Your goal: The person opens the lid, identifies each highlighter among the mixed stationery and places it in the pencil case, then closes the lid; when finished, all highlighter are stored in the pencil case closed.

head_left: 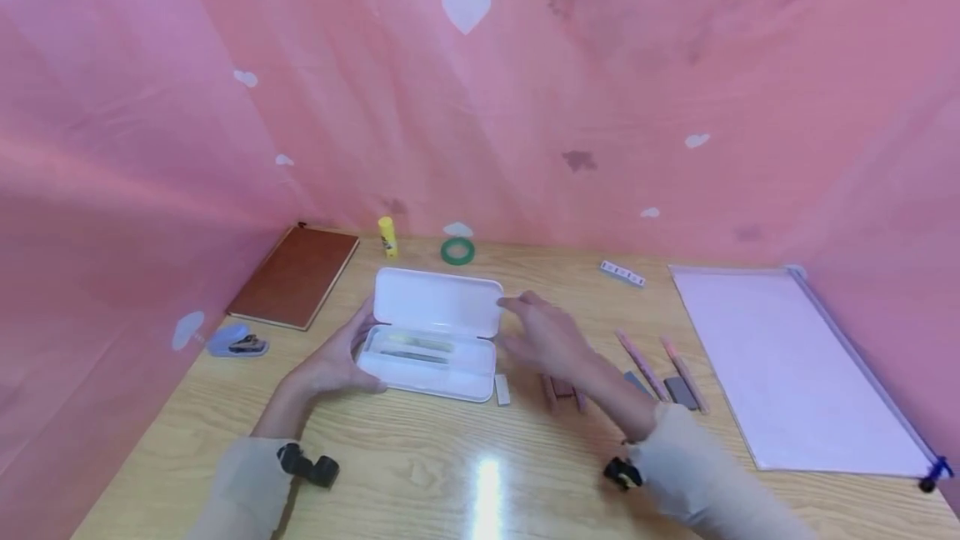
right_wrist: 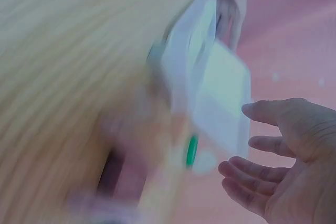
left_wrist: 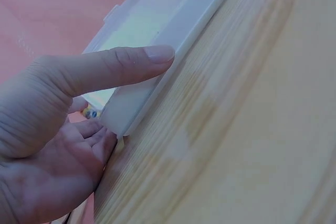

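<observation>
A white pencil case (head_left: 435, 377) stands on the table with its lid (head_left: 438, 300) raised at the hinge. Inside its back compartment lie slim pen-like items (head_left: 414, 350). My left hand (head_left: 333, 361) grips the case at its left end, thumb (left_wrist: 126, 66) along the front wall and fingers partly hidden behind. At the right edge of the lid is my right hand (head_left: 551, 336), its fingers (right_wrist: 257, 174) spread and relaxed, one fingertip right at the lid's edge. A small white eraser (head_left: 502, 390) lies beside the case's front right corner.
Pink-purple pencils (head_left: 641, 365) and a dark grey block (head_left: 681, 392) lie right of the right forearm. A white folder (head_left: 802, 365) fills the far right. Behind stand a glue stick (head_left: 387, 237) and green tape (head_left: 457, 252). Left are a brown notebook (head_left: 296, 276) and a stapler (head_left: 238, 342).
</observation>
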